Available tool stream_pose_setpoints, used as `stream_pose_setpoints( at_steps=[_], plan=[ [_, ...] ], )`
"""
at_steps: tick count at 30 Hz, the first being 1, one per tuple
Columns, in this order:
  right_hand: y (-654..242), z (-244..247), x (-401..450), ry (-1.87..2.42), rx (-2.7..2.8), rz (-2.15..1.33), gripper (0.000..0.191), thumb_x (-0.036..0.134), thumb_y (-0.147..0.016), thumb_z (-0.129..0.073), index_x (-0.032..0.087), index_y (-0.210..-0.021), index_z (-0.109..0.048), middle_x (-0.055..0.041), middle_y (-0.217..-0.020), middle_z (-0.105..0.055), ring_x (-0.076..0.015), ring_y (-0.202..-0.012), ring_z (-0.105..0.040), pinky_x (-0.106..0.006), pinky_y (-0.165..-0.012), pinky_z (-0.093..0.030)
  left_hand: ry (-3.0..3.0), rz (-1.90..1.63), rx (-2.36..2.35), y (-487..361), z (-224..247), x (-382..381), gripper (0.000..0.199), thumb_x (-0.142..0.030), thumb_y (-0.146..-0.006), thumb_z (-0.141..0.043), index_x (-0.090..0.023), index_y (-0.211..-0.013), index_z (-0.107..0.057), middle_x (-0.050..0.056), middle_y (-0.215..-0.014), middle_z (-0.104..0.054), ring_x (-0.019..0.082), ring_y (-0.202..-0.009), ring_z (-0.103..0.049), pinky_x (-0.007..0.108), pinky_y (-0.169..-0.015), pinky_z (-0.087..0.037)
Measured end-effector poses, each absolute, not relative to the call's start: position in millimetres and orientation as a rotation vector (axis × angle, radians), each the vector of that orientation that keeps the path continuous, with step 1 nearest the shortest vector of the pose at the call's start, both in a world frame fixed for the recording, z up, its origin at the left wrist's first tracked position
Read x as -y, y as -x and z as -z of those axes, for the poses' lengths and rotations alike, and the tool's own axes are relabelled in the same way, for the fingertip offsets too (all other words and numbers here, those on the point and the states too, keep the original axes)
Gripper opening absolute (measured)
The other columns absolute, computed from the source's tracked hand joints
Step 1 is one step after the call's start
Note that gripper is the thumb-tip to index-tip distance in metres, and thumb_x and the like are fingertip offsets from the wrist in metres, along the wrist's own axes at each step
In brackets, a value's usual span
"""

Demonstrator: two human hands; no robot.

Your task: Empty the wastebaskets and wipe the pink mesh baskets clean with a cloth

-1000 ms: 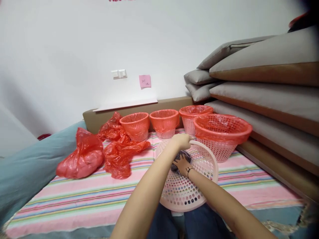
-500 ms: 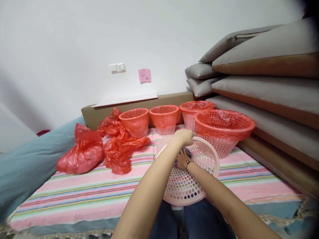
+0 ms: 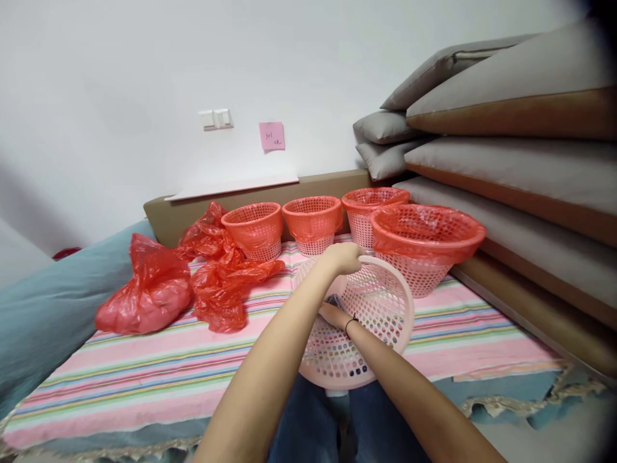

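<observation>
One pink basket (image 3: 409,301), twelve-o'clock rim clenched by my left hand (image 3: 345,257); one cloth (image 3: 333,299), inside towards ten, touched by my right hand (image 3: 335,316), whose grip I cannot tell.

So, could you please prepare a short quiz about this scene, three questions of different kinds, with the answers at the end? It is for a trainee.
1. True or false: the left hand grips the rim of the pale pink perforated plastic basket, while the right hand reaches inside it.
2. How many pink mesh baskets lined with red plastic stand on the striped cloth? A) two B) four C) six
3. Fill in: seen from the camera, the square pink paper note is to the ____ of the white wall switches.

Key: 1 true; 2 B; 3 right.
</observation>
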State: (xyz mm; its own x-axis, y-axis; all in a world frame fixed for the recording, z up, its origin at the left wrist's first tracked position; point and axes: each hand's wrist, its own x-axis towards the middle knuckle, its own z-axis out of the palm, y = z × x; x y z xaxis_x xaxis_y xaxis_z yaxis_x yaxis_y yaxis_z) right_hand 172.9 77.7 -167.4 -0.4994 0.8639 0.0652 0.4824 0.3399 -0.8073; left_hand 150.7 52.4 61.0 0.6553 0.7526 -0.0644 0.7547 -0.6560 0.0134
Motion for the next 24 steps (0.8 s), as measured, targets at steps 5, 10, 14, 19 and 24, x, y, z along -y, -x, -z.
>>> stream_pose_setpoints(
  at_steps=[5, 10, 14, 19, 24],
  plan=[
    [-196, 161, -39, 1.074, 2.151, -1.168, 0.037, 0.03, -0.095, -0.043, 0.018, -0.124, -0.062, -0.0083, -0.138, -0.06, -0.023, -0.125, -0.056, -0.038, -0.112, -0.038, -2.788, 0.03, -1.304, -144, -64, -46, 0.037, -0.012, -0.081, -0.046, -0.022, -0.106, -0.07, 0.005, -0.106, -0.074, 0.02, -0.098, -0.068, 0.028, -0.081, -0.05],
    [-236, 141, 44, 0.937, 2.288, -1.172, 0.042, 0.023, -0.088, -0.048, 0.021, -0.128, -0.06, -0.0068, -0.133, -0.063, -0.0225, -0.122, -0.057, -0.038, -0.109, -0.041, -2.77, 0.019, -1.292, -138, -67, -40, 0.036, -0.011, -0.082, -0.046, -0.021, -0.106, -0.071, 0.006, -0.103, -0.075, 0.02, -0.095, -0.067, 0.028, -0.08, -0.049],
    [-265, 115, 99, 0.825, 2.352, -1.252, 0.037, 0.024, -0.09, -0.045, 0.024, -0.12, -0.066, -0.0063, -0.127, -0.066, -0.0227, -0.119, -0.058, -0.04, -0.11, -0.039, -2.766, -0.001, -1.299, -137, -66, -39, 0.033, -0.012, -0.083, -0.046, -0.021, -0.103, -0.071, 0.005, -0.103, -0.074, 0.019, -0.095, -0.067, 0.027, -0.079, -0.049],
    [-280, 89, 77, 1.037, 1.919, -1.573, 0.039, 0.04, -0.091, -0.049, 0.018, -0.119, -0.065, -0.0091, -0.115, -0.071, -0.0274, -0.111, -0.065, -0.046, -0.105, -0.046, -2.776, 0.006, -1.31, -142, -66, -41, 0.03, -0.018, -0.087, -0.046, -0.021, -0.103, -0.071, 0.008, -0.105, -0.074, 0.022, -0.097, -0.068, 0.03, -0.08, -0.049],
    [-252, 78, -12, 1.3, 1.953, -0.916, 0.046, 0.026, -0.096, -0.026, 0.013, -0.126, -0.058, -0.0138, -0.12, -0.069, -0.028, -0.116, -0.062, -0.048, -0.102, -0.048, -2.804, 0.039, -1.322, -151, -65, -44, 0.029, -0.018, -0.086, -0.048, -0.02, -0.103, -0.072, 0.009, -0.106, -0.074, 0.023, -0.099, -0.068, 0.03, -0.082, -0.051]
  ],
)
